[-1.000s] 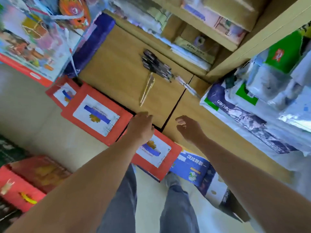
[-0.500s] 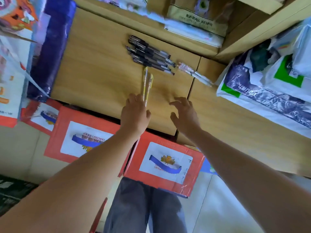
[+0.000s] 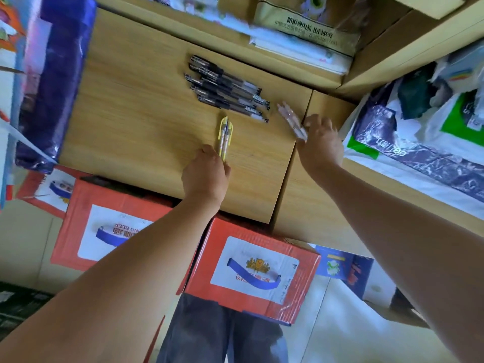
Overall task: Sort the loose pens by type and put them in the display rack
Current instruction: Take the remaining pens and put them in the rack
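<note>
Wooden counter [image 3: 146, 121]: black pens [image 3: 225, 87] lie bunched at the back. Left hand [image 3: 205, 174] curls round the near end of two yellow pens [image 3: 224, 132]. Right hand [image 3: 323, 145] touches the blurred pale pink pens [image 3: 290, 119]; its grip cannot be told. Red cartons [image 3: 251, 271] below are closed, their contents hidden.

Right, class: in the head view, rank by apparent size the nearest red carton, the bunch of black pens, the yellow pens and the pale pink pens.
1. red carton, though nearness to the camera inflates it.
2. bunch of black pens.
3. yellow pens and pale pink pens look alike, each partly covered: unranked.
</note>
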Demonstrator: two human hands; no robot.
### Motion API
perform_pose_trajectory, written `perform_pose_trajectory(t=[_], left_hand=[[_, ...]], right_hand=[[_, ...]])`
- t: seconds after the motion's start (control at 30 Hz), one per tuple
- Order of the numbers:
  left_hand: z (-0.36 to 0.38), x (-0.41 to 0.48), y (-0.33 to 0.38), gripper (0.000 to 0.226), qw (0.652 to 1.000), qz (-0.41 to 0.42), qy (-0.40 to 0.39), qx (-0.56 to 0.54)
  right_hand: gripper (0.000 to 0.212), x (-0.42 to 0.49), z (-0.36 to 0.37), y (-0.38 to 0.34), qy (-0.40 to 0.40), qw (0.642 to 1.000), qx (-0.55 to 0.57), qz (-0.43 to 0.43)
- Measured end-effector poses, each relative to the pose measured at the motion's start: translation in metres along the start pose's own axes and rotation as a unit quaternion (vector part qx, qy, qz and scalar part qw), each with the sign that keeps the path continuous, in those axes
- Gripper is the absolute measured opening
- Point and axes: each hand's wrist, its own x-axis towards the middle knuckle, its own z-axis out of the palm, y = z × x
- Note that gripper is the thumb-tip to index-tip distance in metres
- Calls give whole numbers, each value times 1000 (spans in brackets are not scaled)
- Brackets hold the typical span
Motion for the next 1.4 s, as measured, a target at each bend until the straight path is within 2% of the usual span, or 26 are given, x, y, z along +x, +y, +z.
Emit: perform_pose_trajectory(t=[0.1,0.3,0.47,0.6,0.77,0.93,1.1,1.3,1.4], left_hand=[[0,0,3,36,1000,-15,-13,-3],[-3,3,8,34,999,-31,-27,0],[-5,0,13,35,998,-29,-29,55],[0,3,15,27,996,-34,-34,74],[3,-3,13,27,998,-51,-45,14],[-12,-22,16,28,997,4,-70,-30],[-26,-49,32,20,986,62,-107,-110],[-61,-99,70,24,964,99,-162,-186],[-79,-128,88,32,961,110,-168,-193]], right_hand=[[38,-8,2,-2,-41,999,-11,-2],[44,-22,7,-5,-108,993,39,11],[38,-28,5,2,-136,986,93,12],[31,-35,6,7,-169,972,162,18],[23,-46,10,15,-198,953,227,3],[16,-59,1,24,-213,935,282,-3],[10,-81,-25,37,-227,907,354,-21],[18,-124,-73,63,-192,897,397,-4],[18,-155,-100,77,-179,873,451,34]])
